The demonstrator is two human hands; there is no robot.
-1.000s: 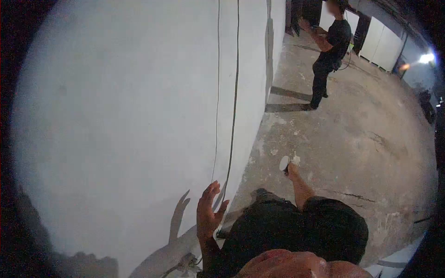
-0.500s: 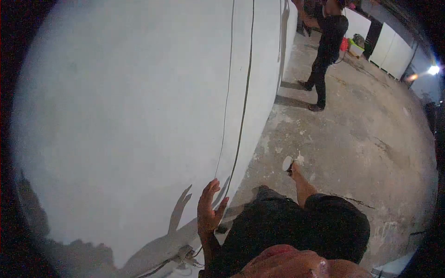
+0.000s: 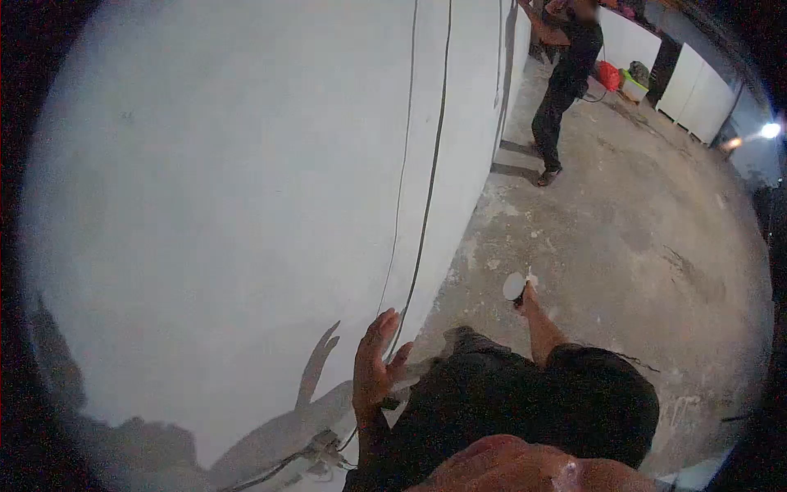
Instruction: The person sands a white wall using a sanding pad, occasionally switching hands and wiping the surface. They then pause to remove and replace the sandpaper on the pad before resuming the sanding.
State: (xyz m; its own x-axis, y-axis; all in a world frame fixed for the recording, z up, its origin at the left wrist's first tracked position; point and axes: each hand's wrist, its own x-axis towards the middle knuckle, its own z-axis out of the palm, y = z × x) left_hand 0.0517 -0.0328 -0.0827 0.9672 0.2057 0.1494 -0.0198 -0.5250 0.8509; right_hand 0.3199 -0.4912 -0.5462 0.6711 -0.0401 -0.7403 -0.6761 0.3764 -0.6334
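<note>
My left hand (image 3: 379,357) is raised beside the white wall (image 3: 246,205), its fingers stretched and the thumb apart, with nothing in it. Its fingertips overlap the lower ends of a thin cable (image 3: 400,180) and a thicker dark cable (image 3: 435,156) that run down the wall. Lower right of it, my right hand (image 3: 525,295) reaches out over the floor, closed on a white round disc (image 3: 514,286) with a dark part beside the fingers. The disc's flat face is turned partly toward me; its exact kind does not show.
A person in dark clothes (image 3: 567,82) stands by the wall farther along, arms raised to it. Behind lie a red bag (image 3: 607,75) and a yellow-green bin (image 3: 632,87). White panels (image 3: 695,92) lean beyond. Wires meet a junction (image 3: 325,443) low on the wall.
My left hand has shifted slightly right and up. The white disc has turned to show a rounder face. The other person has shifted a leg and leans closer to the wall.
</note>
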